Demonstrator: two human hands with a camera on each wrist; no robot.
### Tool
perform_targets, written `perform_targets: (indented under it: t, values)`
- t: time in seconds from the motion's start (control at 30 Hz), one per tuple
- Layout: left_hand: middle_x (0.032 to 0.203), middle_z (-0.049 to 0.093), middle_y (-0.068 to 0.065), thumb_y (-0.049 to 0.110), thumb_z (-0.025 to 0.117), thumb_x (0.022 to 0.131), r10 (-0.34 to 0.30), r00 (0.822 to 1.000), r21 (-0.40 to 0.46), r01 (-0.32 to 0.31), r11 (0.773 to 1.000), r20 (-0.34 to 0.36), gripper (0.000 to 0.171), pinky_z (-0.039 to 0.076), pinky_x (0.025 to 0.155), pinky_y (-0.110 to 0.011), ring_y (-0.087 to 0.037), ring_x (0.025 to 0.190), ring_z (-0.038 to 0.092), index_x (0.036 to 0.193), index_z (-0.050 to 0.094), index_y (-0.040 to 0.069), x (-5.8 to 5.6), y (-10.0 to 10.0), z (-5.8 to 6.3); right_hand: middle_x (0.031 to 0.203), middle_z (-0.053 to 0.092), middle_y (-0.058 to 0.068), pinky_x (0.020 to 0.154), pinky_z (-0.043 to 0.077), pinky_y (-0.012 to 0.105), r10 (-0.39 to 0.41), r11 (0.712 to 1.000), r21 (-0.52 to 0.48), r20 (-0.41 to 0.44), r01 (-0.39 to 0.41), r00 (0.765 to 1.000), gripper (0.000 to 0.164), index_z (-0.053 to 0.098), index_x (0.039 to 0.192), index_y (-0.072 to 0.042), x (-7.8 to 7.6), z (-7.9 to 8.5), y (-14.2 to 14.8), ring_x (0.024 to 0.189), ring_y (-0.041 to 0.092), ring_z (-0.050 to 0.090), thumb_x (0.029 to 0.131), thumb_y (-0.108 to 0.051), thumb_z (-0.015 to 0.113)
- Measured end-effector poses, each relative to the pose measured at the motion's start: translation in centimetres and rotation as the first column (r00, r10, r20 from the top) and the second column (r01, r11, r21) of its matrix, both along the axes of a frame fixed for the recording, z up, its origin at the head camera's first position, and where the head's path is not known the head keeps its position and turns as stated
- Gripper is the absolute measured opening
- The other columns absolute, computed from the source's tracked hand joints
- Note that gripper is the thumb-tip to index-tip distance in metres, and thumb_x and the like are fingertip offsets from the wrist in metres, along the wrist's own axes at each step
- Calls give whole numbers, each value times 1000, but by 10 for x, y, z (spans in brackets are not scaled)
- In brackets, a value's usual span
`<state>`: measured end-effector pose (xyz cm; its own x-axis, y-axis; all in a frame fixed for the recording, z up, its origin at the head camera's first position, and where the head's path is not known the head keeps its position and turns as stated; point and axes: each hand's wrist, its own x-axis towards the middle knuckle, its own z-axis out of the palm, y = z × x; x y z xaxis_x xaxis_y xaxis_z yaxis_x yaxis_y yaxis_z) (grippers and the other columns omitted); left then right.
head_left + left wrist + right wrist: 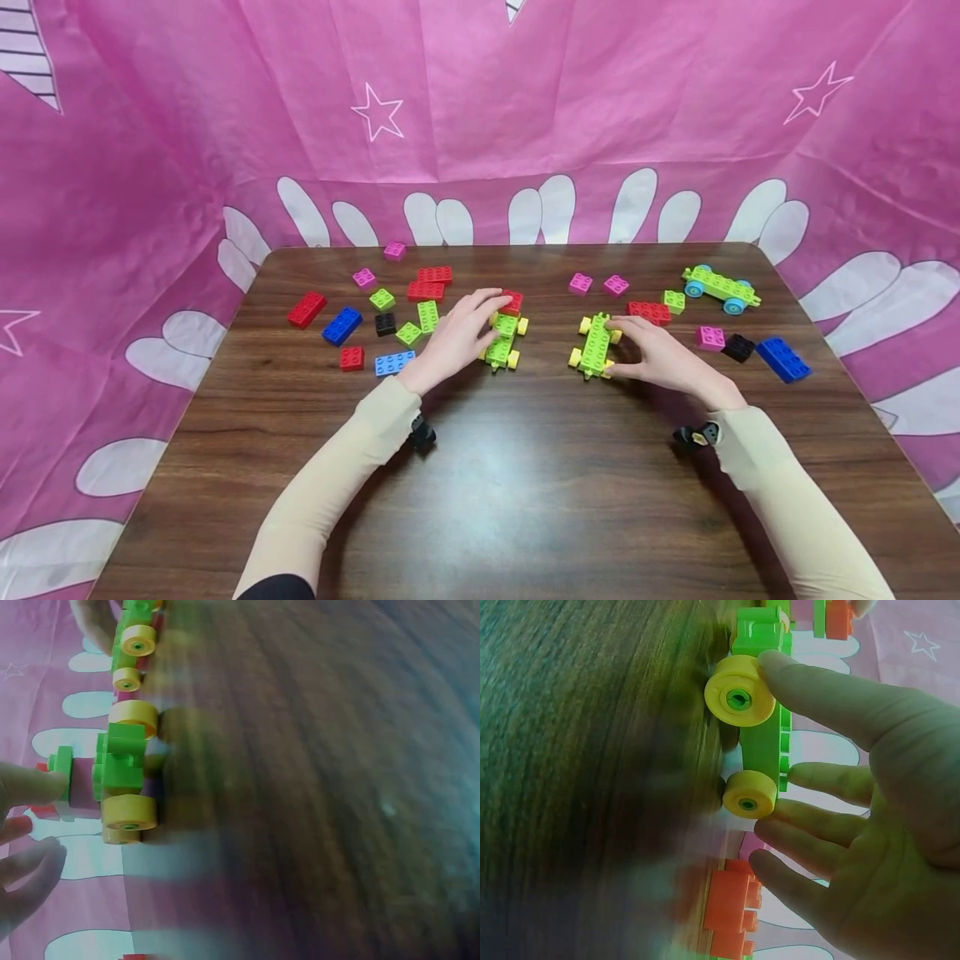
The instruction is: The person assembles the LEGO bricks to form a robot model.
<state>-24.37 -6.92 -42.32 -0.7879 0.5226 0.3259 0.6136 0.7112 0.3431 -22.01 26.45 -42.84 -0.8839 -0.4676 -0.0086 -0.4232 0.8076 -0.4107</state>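
The left hand rests relaxed fingers on one green plastic yellow-wheeled brick car; the right hand loosely touches another, studded green car.

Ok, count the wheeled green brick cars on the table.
3. One with yellow wheels under the left hand, one with yellow wheels at the right hand, one with blue wheels at the far right. None seems hidden.

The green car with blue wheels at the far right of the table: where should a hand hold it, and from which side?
Probably from above, pinching the long sides of the green car with blue wheels at mid-body, between its wheel pairs. It lies flat, and the nearest brick, a small green brick, sits apart.
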Motion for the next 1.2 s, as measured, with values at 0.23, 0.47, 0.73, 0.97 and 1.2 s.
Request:
perform_targets:
  t: [0.23,0.47,0.73,0.97,1.2]
  values:
    - [141,49,-1,19,67,86,-22,991,-46,15,999,-134,52,53,66,-30,-20,115,55,135,50,18,-1,0,-4,140,45,21,106,32,58,15,1000,-6,14,-15,1000,81,42,136,-1,0,-1,0,131,37,40,75,-39,77]
    - [140,49,-1,21,65,87,-1,992,-67,-7,998,-129,52,54,67,-32,-20,114,57,136,48,19,-10,1,-7,139,46,20,106,33,57,64,997,-44,-4,-65,998,82,42,137,-1,0,-4,-4,130,35,41,73,-37,79]
    - [144,45,-3,18,64,87,48,990,-92,-61,994,-133,50,53,64,-31,-22,110,60,135,49,14,-26,-2,-4,141,45,16,106,34,55,99,992,-77,11,-98,995,84,41,138,-4,0,-9,-15,132,32,40,73,-42,77]
    - [141,48,-5,19,65,87,61,987,-124,-79,989,-146,49,55,62,-35,-24,108,60,133,49,15,-42,1,0,142,45,13,107,35,52,122,988,-101,6,-121,993,84,40,139,-6,1,-10,-26,132,30,40,73,-41,78]
    - [138,50,-6,21,64,87,98,987,-163,-118,979,-129,47,56,68,-37,-24,112,60,132,49,15,-53,6,4,141,46,12,106,37,50,155,982,-108,-3,-155,988,84,40,139,-7,1,-12,-33,131,28,42,72,-43,77]
